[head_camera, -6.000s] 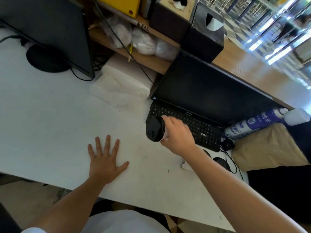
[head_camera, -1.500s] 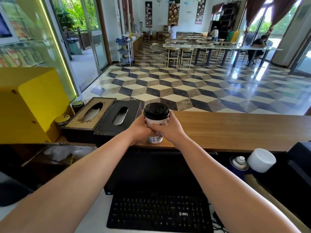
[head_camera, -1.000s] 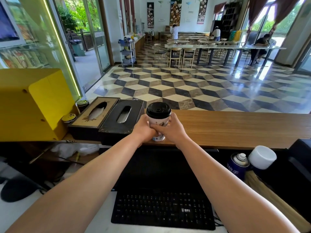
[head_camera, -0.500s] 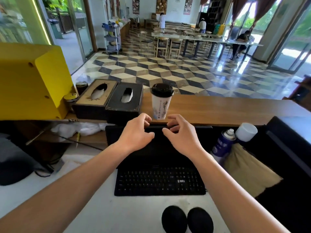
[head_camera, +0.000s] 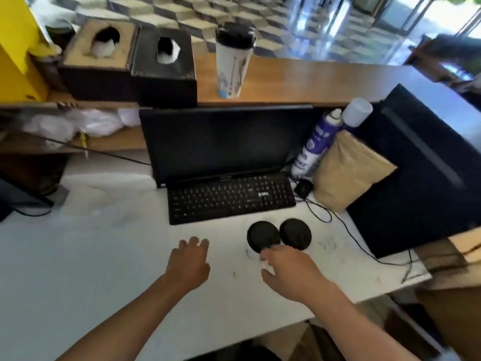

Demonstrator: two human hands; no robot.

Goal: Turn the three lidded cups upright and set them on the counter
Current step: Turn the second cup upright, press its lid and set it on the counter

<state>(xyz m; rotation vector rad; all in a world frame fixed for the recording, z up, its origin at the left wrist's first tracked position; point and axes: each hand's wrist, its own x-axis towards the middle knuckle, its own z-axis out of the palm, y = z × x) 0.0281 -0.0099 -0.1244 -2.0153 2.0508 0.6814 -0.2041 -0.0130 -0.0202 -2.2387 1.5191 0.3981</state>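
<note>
One white lidded cup (head_camera: 232, 64) with a black lid stands upright on the wooden counter (head_camera: 312, 80), to the right of the tissue boxes. Two more cups lie on their sides on the white desk (head_camera: 104, 256), in front of the keyboard, with their black lids facing me. My right hand (head_camera: 290, 270) is wrapped over the body of the left lying cup (head_camera: 262, 235), and a bit of white cup wall shows under my fingers. The right lying cup (head_camera: 296, 233) touches it and is free. My left hand (head_camera: 189, 261) rests flat on the desk, fingers apart, holding nothing.
A black keyboard (head_camera: 231, 196) and a dark monitor (head_camera: 226, 142) stand between the desk and the counter. Two tissue boxes (head_camera: 130, 63) sit at the counter's left end. At the right are a spray can (head_camera: 315, 144), a brown paper bag (head_camera: 348, 168), cables and a black box (head_camera: 421, 173).
Both hands let go of the upright cup on the counter and dropped to the desk. My view tilted down. My right hand now covers one of the lying cups.
</note>
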